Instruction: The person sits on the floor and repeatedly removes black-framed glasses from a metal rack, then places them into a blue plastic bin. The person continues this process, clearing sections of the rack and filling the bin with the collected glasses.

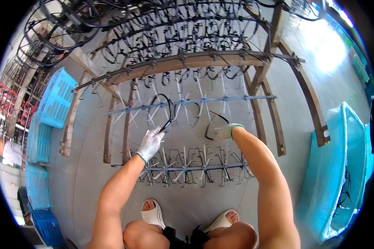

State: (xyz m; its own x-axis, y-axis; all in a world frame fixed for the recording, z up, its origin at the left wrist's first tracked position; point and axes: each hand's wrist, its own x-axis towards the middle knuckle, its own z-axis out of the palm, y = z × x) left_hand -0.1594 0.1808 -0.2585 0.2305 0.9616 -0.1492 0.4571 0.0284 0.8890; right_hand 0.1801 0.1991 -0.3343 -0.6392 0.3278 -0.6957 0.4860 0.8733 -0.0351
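Note:
My left hand (151, 144), in a pale glove with a green cuff, grips the lower end of a black curved loop-shaped part (169, 109). The loop rises across a horizontal blue-grey bar (190, 101) fitted with slanting metal prongs. To the right, my right hand (223, 133), gloved alike, is closed on another thin black curved part (218, 115), which reaches up and left towards the same bar. Whether either part touches a prong cannot be told. Below both hands lies a second pronged bar (194, 168), near the floor, with many thin dark hooked pieces around it.
A brown frame (190, 63) holds rows of black curved parts (174, 37) beyond my hands. Blue plastic crates (57, 98) stand at left. A plastic-lined blue crate (327, 174) with black parts stands at right. Another person's gloved hand (13, 152) shows at far left.

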